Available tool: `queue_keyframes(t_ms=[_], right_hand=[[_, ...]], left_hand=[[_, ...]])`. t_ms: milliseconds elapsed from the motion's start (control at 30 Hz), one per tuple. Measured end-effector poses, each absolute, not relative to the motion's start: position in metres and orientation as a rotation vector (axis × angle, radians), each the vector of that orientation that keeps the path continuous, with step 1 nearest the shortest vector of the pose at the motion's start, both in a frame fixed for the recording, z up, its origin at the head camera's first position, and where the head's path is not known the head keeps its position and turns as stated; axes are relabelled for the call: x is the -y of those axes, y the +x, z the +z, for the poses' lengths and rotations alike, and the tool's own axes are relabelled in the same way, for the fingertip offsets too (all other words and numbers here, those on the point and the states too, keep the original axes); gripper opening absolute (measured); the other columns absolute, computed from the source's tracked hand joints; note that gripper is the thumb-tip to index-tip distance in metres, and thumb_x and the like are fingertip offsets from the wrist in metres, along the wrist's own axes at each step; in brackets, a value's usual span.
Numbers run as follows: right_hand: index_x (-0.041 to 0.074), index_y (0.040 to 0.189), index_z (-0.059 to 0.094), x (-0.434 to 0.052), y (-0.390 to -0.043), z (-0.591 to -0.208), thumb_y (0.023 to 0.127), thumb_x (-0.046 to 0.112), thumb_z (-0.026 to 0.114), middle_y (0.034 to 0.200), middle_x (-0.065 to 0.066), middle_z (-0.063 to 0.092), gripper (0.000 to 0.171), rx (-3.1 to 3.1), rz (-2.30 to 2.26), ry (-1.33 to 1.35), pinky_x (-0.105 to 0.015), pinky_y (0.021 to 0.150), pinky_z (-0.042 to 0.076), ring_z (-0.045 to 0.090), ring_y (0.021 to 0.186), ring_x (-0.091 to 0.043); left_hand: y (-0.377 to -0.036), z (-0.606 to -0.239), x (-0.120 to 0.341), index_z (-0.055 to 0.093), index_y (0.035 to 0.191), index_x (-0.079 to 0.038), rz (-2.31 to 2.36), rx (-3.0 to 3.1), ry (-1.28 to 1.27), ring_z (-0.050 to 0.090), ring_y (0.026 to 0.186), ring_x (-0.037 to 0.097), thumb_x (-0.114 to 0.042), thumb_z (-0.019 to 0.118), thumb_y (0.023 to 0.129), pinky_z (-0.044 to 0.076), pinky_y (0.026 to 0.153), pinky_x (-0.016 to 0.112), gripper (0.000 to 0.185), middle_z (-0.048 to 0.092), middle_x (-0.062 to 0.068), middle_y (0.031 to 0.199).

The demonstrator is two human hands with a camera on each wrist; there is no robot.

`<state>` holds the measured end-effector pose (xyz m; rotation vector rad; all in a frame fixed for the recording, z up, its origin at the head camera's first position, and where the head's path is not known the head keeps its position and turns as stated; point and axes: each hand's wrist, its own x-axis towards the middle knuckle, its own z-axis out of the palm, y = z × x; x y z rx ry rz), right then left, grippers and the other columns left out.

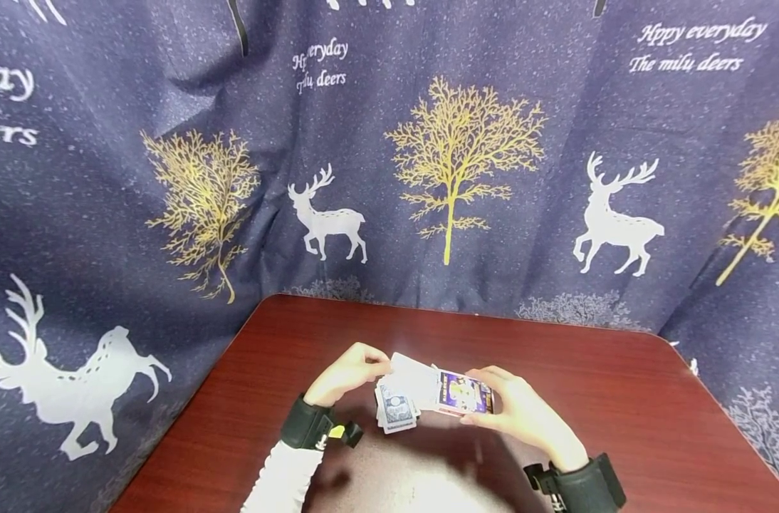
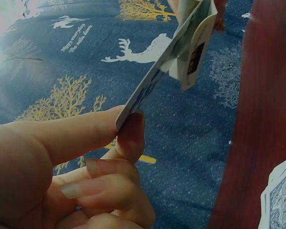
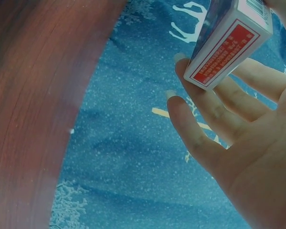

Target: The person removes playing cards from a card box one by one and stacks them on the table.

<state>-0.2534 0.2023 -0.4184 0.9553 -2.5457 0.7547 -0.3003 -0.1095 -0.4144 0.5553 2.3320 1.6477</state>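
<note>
My left hand point(image 1: 351, 374) pinches the end of a playing card point(image 2: 150, 88) between thumb and fingertip. The card slants up to the open end of a card box point(image 1: 465, 394), overlapping its flap in the left wrist view. With thumb and fingers on either side, my right hand point(image 1: 520, 407) holds this box above the table; it has a purple and yellow picture on its face and a red panel on its side. A loose pile of blue-backed playing cards point(image 1: 398, 413) lies below, between the two hands.
The reddish-brown wooden table point(image 1: 312, 328) carries a bright glare near its front. Behind and to the left hangs a dark blue curtain point(image 1: 389, 214) printed with deer, trees and lettering. Each wrist wears a black band with a camera.
</note>
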Motion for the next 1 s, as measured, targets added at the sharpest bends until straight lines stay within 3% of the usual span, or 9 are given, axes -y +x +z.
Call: queue_keyframes(t_ms=[267, 733, 1000], right_hand=[[0.013, 0.116, 0.065, -0.201, -0.253, -0.418, 0.07, 0.045, 0.082, 0.105, 0.007, 0.064, 0.059, 2.553, 0.755, 0.953, -0.023, 0.075, 0.048, 0.056, 0.088, -0.001], [0.011, 0.116, 0.065, -0.201, -0.253, -0.418, 0.07, 0.043, 0.083, 0.104, 0.005, 0.065, 0.059, 2.552, 0.772, 0.957, -0.022, 0.073, 0.048, 0.056, 0.086, -0.002], [0.01, 0.113, 0.066, -0.205, -0.254, -0.419, 0.069, 0.04, 0.084, 0.101, 0.004, 0.065, 0.056, 2.528, 0.769, 0.946, -0.022, 0.072, 0.047, 0.056, 0.084, -0.002]], left_hand=[[-0.303, -0.411, 0.118, 0.07, 0.089, 0.002, 1.663, -2.353, 0.489, 0.049, 0.071, 0.014, -0.013, 0.063, 0.089, 0.039, 0.063, 0.025, 0.017, 0.054, -0.005, 0.071], [-0.312, -0.424, 0.127, 0.068, 0.079, -0.003, 1.688, -2.332, 0.404, 0.043, 0.062, 0.013, -0.02, 0.068, 0.087, 0.028, 0.05, 0.024, 0.019, 0.049, -0.007, 0.064], [-0.322, -0.447, 0.12, 0.069, 0.077, 0.004, 1.668, -2.343, 0.402, 0.047, 0.063, 0.014, -0.01, 0.071, 0.081, 0.034, 0.054, 0.026, 0.015, 0.054, -0.006, 0.062]])
